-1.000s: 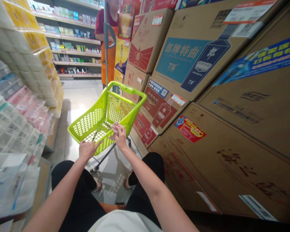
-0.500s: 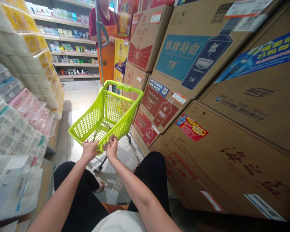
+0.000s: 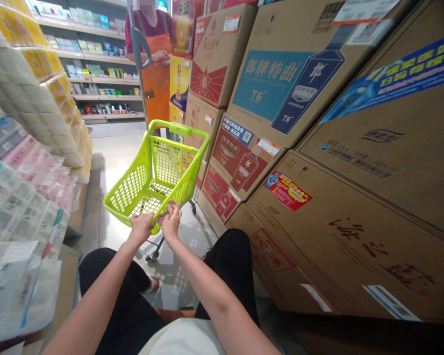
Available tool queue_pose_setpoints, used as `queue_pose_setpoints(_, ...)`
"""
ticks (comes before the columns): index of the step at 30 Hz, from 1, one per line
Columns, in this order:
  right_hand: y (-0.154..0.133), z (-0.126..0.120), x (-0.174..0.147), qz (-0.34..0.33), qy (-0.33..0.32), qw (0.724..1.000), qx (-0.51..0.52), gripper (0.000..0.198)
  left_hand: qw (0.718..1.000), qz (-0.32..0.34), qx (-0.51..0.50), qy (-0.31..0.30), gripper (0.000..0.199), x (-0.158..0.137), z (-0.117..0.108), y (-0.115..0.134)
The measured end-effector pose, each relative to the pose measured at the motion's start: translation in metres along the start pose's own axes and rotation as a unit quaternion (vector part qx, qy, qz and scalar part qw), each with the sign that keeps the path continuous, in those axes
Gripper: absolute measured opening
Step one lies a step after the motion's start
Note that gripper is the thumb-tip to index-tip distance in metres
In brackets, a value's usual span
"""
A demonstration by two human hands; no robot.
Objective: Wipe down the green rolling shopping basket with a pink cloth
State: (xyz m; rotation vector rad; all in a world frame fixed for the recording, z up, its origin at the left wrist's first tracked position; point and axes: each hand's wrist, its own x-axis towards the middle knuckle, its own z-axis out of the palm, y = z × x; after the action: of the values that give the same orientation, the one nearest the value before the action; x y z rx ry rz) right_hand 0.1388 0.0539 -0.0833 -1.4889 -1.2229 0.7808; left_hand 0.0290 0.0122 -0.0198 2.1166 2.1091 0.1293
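Note:
In the head view, a lime-green shopping cart with a mesh basket stands in front of me, between my knees and the aisle beyond. My left hand has its fingers curled over the near rim of the basket. Just to its right, my right hand pinches a greyish-brown cloth against the basket's near right side. Part of the cloth lies behind my fingers. The basket's slotted floor shows through to a dark wheeled frame.
Stacked cardboard cartons wall in the right side. Packs of tissue paper are piled on the left. Farther off, a person in an orange apron stands beside a grey pole, before stocked shelves.
My right hand and the cloth have shifted slightly along the basket's side. The whole view has turned a little, so cart and cartons sit farther left. My left hand stays on the rim.

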Motion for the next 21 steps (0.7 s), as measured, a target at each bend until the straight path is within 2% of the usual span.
queue_pose_setpoints(3, -0.008, -0.001, 0.000, -0.054, 0.018, 0.998, 0.014, 0.054, 1.000, 0.024, -0.015, -0.003, 0.044, 0.007, -0.001, -0.001)
queue_pose_setpoints(5, -0.004, 0.000, -0.004, -0.044, 0.006, 0.999, 0.007, 0.054, 0.999, 0.037, -0.021, 0.003, 0.049, 0.009, -0.001, -0.002)
queue_pose_setpoints(7, 0.006, 0.002, -0.009, -0.005, -0.031, 0.999, -0.008, 0.054, 0.999, 0.040, -0.022, 0.017, 0.047, 0.007, 0.001, -0.004)
queue_pose_setpoints(10, 0.016, 0.000, -0.006, 0.041, -0.071, 0.996, -0.025, 0.053, 0.994, 0.012, -0.010, 0.108, 0.034, -0.001, 0.008, -0.012)
queue_pose_setpoints(12, 0.012, -0.001, 0.002, 0.029, -0.050, 0.998, -0.026, 0.052, 0.983, -0.010, 0.008, 0.182, 0.024, -0.007, 0.011, -0.022)
queue_pose_setpoints(13, 0.006, -0.001, 0.006, 0.006, -0.035, 0.999, -0.022, 0.052, 0.980, -0.013, 0.017, 0.198, 0.020, -0.008, 0.012, -0.027)
queue_pose_setpoints(15, -0.005, 0.002, 0.014, -0.057, -0.025, 0.998, -0.007, 0.054, 0.981, 0.003, 0.034, 0.188, 0.020, -0.007, 0.011, -0.035)
queue_pose_setpoints(17, -0.012, 0.007, 0.017, -0.102, -0.043, 0.994, 0.002, 0.060, 0.984, 0.023, 0.049, 0.169, 0.022, -0.004, 0.009, -0.039)
queue_pose_setpoints(21, -0.001, 0.014, 0.013, -0.057, -0.100, 0.993, -0.031, 0.066, 0.982, 0.029, 0.075, 0.170, 0.023, 0.001, 0.008, -0.036)
